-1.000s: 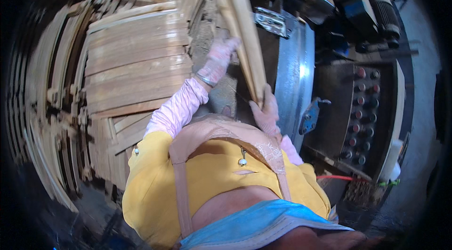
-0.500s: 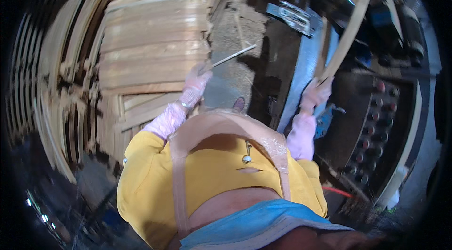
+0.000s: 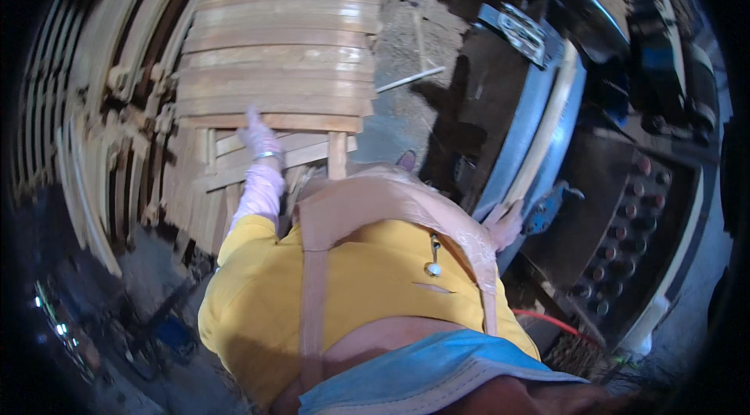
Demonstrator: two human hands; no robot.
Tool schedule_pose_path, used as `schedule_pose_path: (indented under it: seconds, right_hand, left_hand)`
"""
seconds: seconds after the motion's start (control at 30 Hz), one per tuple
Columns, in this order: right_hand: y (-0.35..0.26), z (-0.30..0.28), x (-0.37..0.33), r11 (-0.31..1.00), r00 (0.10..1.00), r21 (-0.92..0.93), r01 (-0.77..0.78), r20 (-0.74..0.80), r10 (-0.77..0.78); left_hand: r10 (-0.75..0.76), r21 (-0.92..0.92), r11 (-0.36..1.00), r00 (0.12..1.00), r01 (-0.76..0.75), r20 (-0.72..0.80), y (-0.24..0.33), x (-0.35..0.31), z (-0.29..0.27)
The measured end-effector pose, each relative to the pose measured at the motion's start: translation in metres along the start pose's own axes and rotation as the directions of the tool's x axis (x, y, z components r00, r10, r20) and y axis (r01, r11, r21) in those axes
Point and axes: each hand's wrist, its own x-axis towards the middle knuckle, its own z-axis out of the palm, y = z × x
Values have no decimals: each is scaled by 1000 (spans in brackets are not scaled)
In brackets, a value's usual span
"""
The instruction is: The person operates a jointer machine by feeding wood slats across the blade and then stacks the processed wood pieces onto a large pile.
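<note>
My gloved left hand [image 3: 262,140] is at the near edge of a stack of wooden slats [image 3: 273,64], a finger stretched over the nearest slat [image 3: 305,123]. Its other fingers are blurred; I see nothing held in it. Out to the right, my right hand [image 3: 504,226] is closed around the near end of a long wooden strip [image 3: 542,134]. That strip lies along the blue-grey metal bed [image 3: 512,130] of a machine, its far end beside a metal guide block [image 3: 522,34].
A dark panel with rows of round knobs [image 3: 621,235] stands right of the bed. More timber [image 3: 129,32] is piled at left. A thin pale stick [image 3: 410,79] sticks out over the sawdust-strewn floor [image 3: 406,122]. A red hose [image 3: 555,323] runs at lower right.
My left hand has moved left along the stack's near edge, away from the thin stick. My right hand has come nearer my body, and the strip has gone from raised to lying on the bed.
</note>
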Motion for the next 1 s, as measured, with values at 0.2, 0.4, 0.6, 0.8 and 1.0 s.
schedule_pose_path:
  seconds: [0.2,0.4,0.6,0.8,1.0]
  right_hand:
    - [-19,-21,7,993,994,-43,-107,-17,107]
    - [-45,25,161,950,909,-8,312,-287,-301]
    - [-91,24,242,932,868,-39,360,-352,-350]
    - [-255,-44,136,410,559,765,497,79,-825]
    - [-255,-52,57,582,635,527,619,102,-766]
  left_hand:
    - [-318,-321,871,924,373,213,17,28,13]
    - [-167,-225,961,986,158,-22,20,10,-29]
    - [165,-101,980,985,-169,-51,70,-16,-33]
    - [194,-335,938,936,-89,293,117,-60,61]
    - [55,-325,916,729,234,682,118,-183,182]
